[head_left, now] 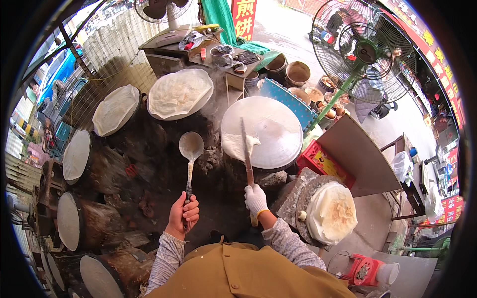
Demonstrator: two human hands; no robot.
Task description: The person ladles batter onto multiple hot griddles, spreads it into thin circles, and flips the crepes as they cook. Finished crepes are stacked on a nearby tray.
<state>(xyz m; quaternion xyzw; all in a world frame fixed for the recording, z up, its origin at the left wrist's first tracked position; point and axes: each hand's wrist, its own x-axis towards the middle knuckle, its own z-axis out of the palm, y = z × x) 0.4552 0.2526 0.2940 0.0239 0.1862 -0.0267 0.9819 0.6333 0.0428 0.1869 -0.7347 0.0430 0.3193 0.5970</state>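
My left hand (183, 214), bare, is closed round the dark handle of a ladle (191, 146). The ladle's bowl is batter-stained and hangs left of a round griddle (285, 131). On my right hand (256, 199) is a white glove, its fingers wrapped round the handle of a long, flat spreader (246, 144). The spreader's blade lies across the griddle's left half, with a small lump of pale batter (253, 141) against its right edge. A thin whitish layer covers the griddle's surface. To the right, a stack of browned flat pancakes (332, 213) rests on a board.
More round griddles curve along the left, two bearing pale pancakes (180, 94) (117, 110). A large standing fan (366, 52) is at the far right. Beyond my griddle stand a blue dotted panel (288, 101) and several buckets (298, 73). A red crate (325, 166) sits by a brown board (357, 154).
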